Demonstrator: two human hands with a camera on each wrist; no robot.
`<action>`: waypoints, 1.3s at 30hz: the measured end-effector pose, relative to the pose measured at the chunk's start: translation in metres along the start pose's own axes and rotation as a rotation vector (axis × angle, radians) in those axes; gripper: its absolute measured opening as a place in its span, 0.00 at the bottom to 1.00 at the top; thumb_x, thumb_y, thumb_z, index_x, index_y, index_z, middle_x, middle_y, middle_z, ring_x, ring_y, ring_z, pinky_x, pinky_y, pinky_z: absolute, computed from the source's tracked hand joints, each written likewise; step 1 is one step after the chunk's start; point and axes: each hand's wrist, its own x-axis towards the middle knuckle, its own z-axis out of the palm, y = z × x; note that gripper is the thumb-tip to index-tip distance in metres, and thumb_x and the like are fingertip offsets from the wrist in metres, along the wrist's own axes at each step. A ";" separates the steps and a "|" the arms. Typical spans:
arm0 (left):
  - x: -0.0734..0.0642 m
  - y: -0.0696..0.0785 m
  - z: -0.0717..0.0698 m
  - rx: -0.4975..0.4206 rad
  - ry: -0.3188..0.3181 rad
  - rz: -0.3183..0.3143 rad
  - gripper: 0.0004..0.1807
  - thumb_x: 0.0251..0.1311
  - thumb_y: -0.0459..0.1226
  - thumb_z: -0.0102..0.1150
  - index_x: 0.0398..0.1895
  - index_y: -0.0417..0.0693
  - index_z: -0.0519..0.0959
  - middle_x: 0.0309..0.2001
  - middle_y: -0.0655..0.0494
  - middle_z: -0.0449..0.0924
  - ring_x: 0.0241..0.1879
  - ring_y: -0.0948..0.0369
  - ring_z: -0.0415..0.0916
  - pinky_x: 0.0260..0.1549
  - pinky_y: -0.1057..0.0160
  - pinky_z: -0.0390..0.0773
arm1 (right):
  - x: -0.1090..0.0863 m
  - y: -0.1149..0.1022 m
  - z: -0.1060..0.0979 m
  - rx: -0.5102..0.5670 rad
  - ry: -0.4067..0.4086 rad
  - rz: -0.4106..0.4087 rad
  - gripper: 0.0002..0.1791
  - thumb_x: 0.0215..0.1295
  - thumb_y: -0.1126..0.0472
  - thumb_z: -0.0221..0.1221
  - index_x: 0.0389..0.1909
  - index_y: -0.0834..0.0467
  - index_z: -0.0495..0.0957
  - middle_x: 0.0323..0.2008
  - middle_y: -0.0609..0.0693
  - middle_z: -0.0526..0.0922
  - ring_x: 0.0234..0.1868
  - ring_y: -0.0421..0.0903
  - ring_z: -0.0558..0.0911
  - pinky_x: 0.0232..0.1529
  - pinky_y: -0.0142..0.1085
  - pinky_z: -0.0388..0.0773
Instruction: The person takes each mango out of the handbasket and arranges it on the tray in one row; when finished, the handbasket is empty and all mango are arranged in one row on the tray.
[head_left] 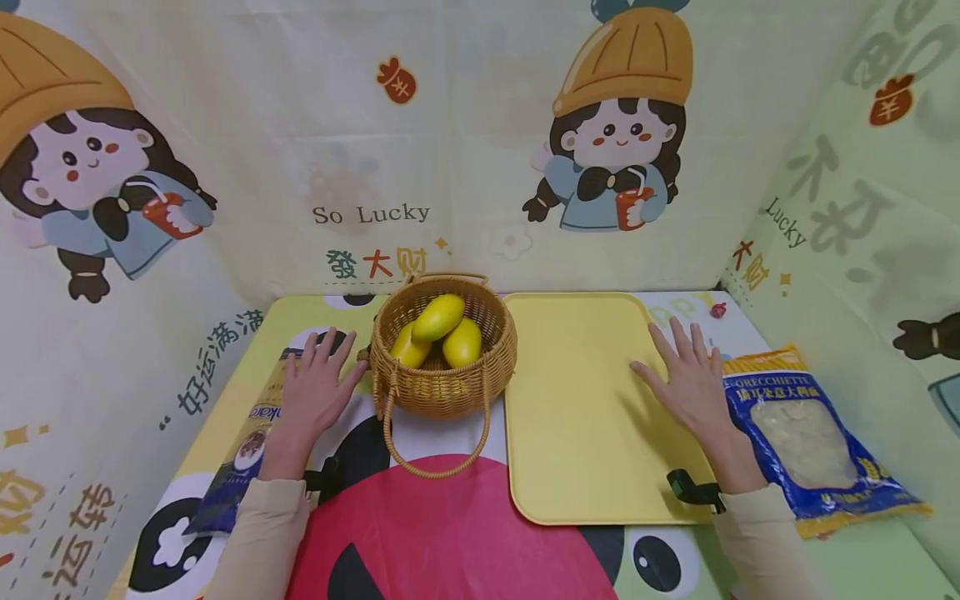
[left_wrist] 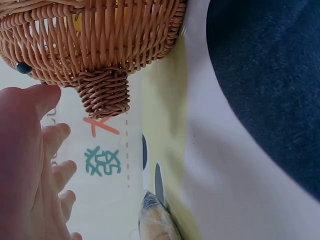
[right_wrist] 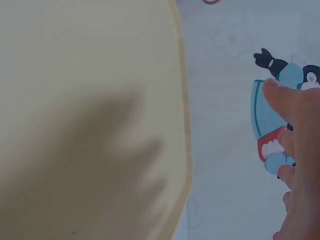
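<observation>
My left hand (head_left: 318,387) is spread flat-fingered above a dark blue and tan food bag (head_left: 251,442), holding nothing. Its thumb points toward the wicker basket (head_left: 431,392); in the left wrist view the thumb overlaps the edge of the basket (left_wrist: 100,45) near a short woven stub. Several yellow mangoes (head_left: 438,317) lie in the basket, whose front handle hangs down onto the cloth. Over the right edge of a yellow tray (head_left: 577,417) my right hand (head_left: 690,387) hovers with straight, spread fingers, casting a shadow on the tray (right_wrist: 75,50). Nothing is in it.
A blue and yellow bag of orecchiette pasta (head_left: 806,433) lies at the right, beside my right forearm. Printed cloth walls (head_left: 465,167) enclose the table at the back and both sides. The patterned tablecloth (head_left: 420,542) shows in front of the basket.
</observation>
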 end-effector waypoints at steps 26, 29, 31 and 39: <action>0.024 0.032 -0.023 -0.389 0.101 0.074 0.35 0.73 0.61 0.33 0.79 0.64 0.52 0.80 0.51 0.47 0.80 0.44 0.40 0.72 0.31 0.41 | 0.074 -0.091 -0.033 0.064 0.024 -0.234 0.45 0.65 0.38 0.58 0.79 0.44 0.52 0.80 0.54 0.49 0.81 0.59 0.43 0.73 0.68 0.38; 0.028 0.039 -0.022 -0.442 0.073 0.054 0.35 0.72 0.62 0.32 0.80 0.66 0.51 0.81 0.54 0.46 0.80 0.46 0.40 0.73 0.32 0.42 | 0.082 -0.106 -0.031 0.059 -0.006 -0.268 0.46 0.63 0.38 0.60 0.79 0.44 0.52 0.80 0.54 0.51 0.81 0.59 0.44 0.74 0.68 0.40; 0.030 0.044 -0.021 -0.482 0.056 0.044 0.36 0.72 0.63 0.33 0.80 0.67 0.50 0.81 0.55 0.46 0.80 0.47 0.41 0.73 0.33 0.43 | 0.086 -0.116 -0.030 0.072 -0.024 -0.282 0.46 0.63 0.39 0.61 0.78 0.44 0.53 0.79 0.54 0.51 0.80 0.59 0.45 0.74 0.67 0.40; 0.038 0.057 -0.013 -0.625 0.080 0.085 0.35 0.73 0.58 0.40 0.80 0.60 0.52 0.80 0.53 0.48 0.80 0.50 0.45 0.75 0.39 0.49 | 0.101 -0.147 -0.019 0.150 -0.077 -0.347 0.45 0.62 0.41 0.63 0.78 0.46 0.55 0.79 0.55 0.54 0.80 0.58 0.48 0.75 0.64 0.45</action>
